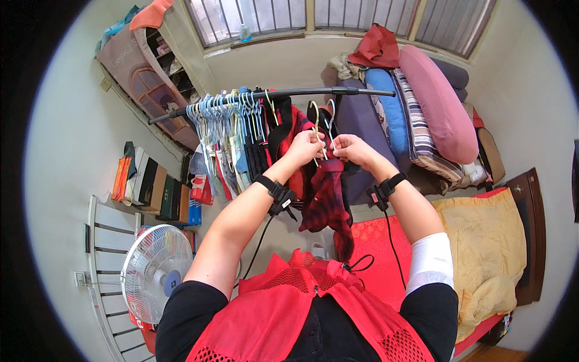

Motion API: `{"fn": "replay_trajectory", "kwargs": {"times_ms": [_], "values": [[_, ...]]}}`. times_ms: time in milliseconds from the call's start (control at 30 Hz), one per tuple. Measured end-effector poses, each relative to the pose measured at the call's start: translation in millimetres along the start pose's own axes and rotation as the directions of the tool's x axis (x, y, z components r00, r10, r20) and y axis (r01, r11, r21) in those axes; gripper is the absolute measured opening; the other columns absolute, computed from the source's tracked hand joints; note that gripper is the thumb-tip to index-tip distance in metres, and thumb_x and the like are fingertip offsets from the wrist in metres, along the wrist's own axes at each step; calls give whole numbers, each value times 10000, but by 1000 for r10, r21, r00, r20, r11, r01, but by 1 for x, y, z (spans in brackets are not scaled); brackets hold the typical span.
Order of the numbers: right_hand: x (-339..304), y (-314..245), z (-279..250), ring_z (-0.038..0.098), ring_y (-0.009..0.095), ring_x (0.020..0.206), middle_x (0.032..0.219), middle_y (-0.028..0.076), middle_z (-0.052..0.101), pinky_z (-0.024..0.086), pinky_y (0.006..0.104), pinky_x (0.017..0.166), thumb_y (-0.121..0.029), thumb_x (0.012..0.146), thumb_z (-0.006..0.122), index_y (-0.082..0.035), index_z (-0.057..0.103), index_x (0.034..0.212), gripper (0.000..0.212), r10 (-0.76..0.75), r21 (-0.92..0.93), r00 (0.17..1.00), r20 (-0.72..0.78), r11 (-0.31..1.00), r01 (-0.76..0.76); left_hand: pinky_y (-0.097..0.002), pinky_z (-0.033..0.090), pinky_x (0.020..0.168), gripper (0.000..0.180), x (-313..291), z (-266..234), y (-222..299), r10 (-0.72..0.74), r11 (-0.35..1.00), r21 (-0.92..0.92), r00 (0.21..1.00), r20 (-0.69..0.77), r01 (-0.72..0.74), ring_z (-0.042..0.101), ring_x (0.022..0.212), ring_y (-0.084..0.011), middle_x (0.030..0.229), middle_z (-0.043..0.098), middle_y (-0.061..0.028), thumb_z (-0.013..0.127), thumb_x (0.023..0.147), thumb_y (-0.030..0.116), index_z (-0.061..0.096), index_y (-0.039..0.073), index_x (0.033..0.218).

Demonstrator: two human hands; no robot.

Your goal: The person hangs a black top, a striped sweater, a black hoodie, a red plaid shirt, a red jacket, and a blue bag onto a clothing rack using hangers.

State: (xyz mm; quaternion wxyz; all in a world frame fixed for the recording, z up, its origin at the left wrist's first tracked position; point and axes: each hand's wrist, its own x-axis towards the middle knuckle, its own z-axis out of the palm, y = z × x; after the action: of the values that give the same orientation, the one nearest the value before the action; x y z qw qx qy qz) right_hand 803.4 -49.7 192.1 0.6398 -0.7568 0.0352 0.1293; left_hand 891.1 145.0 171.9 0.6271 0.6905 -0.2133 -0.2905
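My left hand is closed, pinching a pale yellow clothes hanger by its wire. Beside it my right hand is also closed, its fingertips at the lower wire of a whitish hanger. Just below both hands hangs a red-and-black plaid garment, its upper edge close to my fingers. How the hangers meet the cloth is partly hidden by my fingers. Both hooks show just in front of the black clothes rail.
Many garments on light blue hangers crowd the rail's left part. A fan stands at the lower left, below stacked boxes. Cushions and a pink bolster are piled at the back right. A bed with a yellow quilt lies right.
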Motion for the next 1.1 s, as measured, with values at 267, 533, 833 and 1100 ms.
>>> {"fn": "replay_trajectory", "kwargs": {"times_ms": [267,533,833,1100], "values": [[32,-14,-40,585,88,699,798,-33,612,463,244,603,-5,882,686,-64,650,1001,138,29,-57,1000,-4,998,-29,-352,622,718,351,38,-16,21,-39,998,-55,995,-88,34,699,827,-200,931,654,-81,626,940,14,563,-60,1278],[55,-1,-49,633,77,717,823,-31,660,493,224,608,-5,902,690,-84,645,1025,153,68,-4,998,-7,998,-68,-317,619,729,381,50,-27,19,-94,995,18,987,-134,97,690,849,-156,926,648,-33,623,965,48,570,-47,1330],[72,-30,-50,639,88,779,883,-27,670,518,247,650,-43,915,693,-94,639,1051,155,15,36,1000,2,999,-15,-308,607,718,377,61,-37,46,-57,994,77,984,-167,71,699,860,-159,966,682,-36,631,974,73,597,-12,1339],[107,14,-39,615,121,739,850,-12,621,517,268,620,30,816,712,-42,609,1113,323,99,-69,995,6,993,-99,-345,589,613,349,85,-53,2,-156,977,106,957,-245,186,695,759,-199,902,691,-91,637,922,-20,610,-54,1269]]}}
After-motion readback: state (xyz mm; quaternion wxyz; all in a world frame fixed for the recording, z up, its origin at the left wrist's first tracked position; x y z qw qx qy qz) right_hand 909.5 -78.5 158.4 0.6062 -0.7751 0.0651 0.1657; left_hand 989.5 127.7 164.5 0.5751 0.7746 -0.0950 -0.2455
